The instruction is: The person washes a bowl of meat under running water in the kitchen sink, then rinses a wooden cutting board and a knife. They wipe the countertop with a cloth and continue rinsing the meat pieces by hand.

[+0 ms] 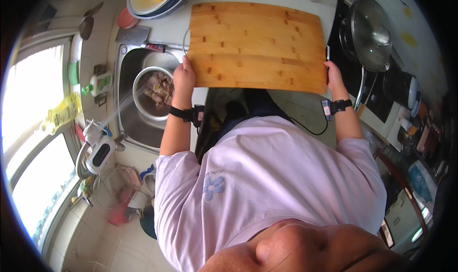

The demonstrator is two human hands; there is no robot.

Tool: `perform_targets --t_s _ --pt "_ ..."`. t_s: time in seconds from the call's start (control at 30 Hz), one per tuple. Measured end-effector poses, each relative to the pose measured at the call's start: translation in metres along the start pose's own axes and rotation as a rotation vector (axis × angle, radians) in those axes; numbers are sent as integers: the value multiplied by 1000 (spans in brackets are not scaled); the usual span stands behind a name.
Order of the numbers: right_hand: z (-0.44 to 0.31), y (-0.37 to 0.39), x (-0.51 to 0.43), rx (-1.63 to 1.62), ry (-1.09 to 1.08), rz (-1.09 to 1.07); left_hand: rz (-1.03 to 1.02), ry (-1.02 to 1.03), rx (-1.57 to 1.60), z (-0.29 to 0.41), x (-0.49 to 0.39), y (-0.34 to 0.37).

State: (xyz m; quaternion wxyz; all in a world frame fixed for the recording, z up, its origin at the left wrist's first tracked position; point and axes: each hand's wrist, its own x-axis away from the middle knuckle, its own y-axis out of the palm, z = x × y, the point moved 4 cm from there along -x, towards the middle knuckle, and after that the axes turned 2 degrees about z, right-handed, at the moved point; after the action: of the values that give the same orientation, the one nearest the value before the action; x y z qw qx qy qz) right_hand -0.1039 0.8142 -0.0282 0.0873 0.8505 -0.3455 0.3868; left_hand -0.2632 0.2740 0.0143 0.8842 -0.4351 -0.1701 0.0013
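A large wooden cutting board point(256, 46) spans the space before me, with its broad face turned up to the camera. My left hand point(184, 76) grips its left edge near the lower corner, thumb on top. At the opposite edge, my right hand point(335, 74) holds the board near its lower right corner. A metal loop handle point(185, 41) shows at the left edge. Just left of my left hand, a metal bowl point(137, 100) with pieces of meat point(159, 89) sits in the steel sink point(143, 134). Most fingers of both hands are hidden beneath the board.
Water runs from the faucet point(102, 152) into the bowl. A cleaver point(134, 35) lies at the sink's far rim, beside a red bowl point(127, 19). Stacked basins point(143, 9) stand behind. To the right, a wok point(370, 36) and a dark pot point(399, 88) occupy the stove point(379, 105).
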Motion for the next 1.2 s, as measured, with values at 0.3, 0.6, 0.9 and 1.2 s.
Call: perform_targets --t_s 0.3,0.6,0.9,1.2 --pt "37 65 98 150 -133 -323 131 -155 309 -112 82 -52" --pt "67 177 178 85 -134 -683 282 -199 457 -255 94 -115" --pt "99 281 210 131 -156 -745 235 -320 16 -343 88 -157" --pt "102 348 217 329 -198 -808 59 -315 -205 -390 91 -153"
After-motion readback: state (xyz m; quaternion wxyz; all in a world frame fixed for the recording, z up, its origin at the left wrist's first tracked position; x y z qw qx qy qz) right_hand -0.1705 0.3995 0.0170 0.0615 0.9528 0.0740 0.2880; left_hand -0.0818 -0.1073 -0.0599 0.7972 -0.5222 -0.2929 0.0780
